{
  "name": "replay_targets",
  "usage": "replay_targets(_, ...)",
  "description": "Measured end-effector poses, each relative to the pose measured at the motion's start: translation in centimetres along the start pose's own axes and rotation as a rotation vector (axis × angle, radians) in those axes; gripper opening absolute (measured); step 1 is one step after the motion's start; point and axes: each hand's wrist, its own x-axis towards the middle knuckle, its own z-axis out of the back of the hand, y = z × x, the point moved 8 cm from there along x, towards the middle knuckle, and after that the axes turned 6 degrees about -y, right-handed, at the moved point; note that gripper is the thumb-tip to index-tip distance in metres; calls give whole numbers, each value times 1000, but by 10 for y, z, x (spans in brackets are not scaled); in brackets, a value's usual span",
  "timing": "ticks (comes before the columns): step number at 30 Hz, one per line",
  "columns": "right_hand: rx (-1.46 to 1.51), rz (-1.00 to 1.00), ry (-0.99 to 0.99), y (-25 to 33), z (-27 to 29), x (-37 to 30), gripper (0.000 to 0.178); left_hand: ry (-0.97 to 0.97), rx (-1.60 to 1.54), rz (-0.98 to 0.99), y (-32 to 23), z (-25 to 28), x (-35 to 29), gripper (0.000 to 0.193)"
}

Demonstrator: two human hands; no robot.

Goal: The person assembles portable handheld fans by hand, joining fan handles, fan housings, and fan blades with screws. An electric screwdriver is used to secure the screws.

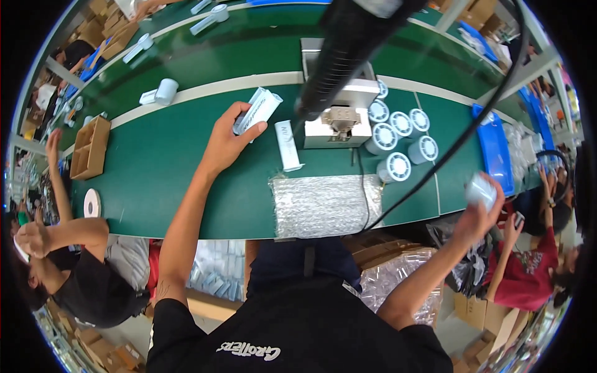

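My left hand (227, 142) is closed around slim white cartons (263, 107) with dark printing, held above the green bench; they look like two side by side. Just right of them, another slim white carton (288, 148) lies on the bench. Off to the right, my right hand (485, 214) grips a pale blue cylindrical container (481, 191), slightly blurred, near the bench's front edge. Several similar pale blue cylinders (384, 135) with spoked round ends stand beside a metal bench machine (337, 132). In front of the machine lies a silvery, crinkled plastic stack (329, 206).
A black tubular arm (348, 53) and a dark cable (457, 152) cross the view. A blue tray (495, 152) sits at right. At left are a divided cardboard box (91, 148) and a white tape roll (92, 203). Co-workers sit on both sides; a conveyor (249, 46) carries pale blue parts.
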Motion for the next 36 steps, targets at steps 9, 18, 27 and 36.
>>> replay_targets(9,-377,-73,873,26,-203,-160,43,-253,359,-109,-18,29,-49,43)
replay_targets(18,-591,54,726,-1,-224,-168,33,-239,-332,19,-29,-37,-116,57)
replay_targets(27,-471,-64,696,-8,-223,-169,48,-149,19,-17,-44,-37,-118,37)
replay_targets(36,-445,-370,559,-22,-190,-172,63,-61,352,-143,-38,-28,-120,48)
